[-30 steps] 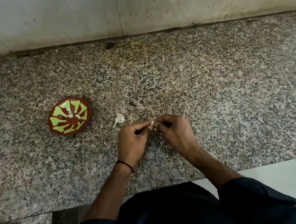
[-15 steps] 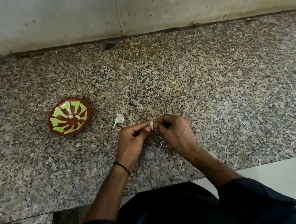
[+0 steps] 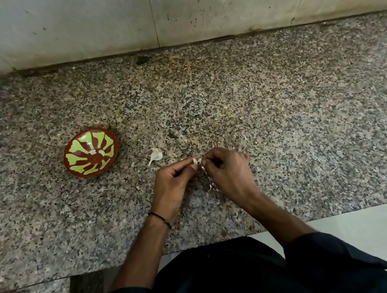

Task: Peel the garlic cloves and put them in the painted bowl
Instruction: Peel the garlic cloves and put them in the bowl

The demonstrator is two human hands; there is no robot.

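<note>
A small garlic clove [image 3: 196, 161] is pinched at the fingertips where the left hand [image 3: 173, 186] and right hand [image 3: 229, 173] meet, just above the granite counter [image 3: 284, 119], with a thin strand of skin [image 3: 208, 182] dangling below it. The painted bowl [image 3: 79, 149] sits well to the left holding two peeled cloves [image 3: 97, 152]. A loose garlic piece [image 3: 155, 154] lies between the bowl and the hands.

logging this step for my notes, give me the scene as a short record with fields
left hand: pinches the garlic clove
right hand: pinches the same clove; skin strand hangs below it
painted bowl: on the counter, left of both hands; pale pieces inside
garlic piece: loose on the counter, between bowl and hands
stage: clove not yet in bowl
</note>
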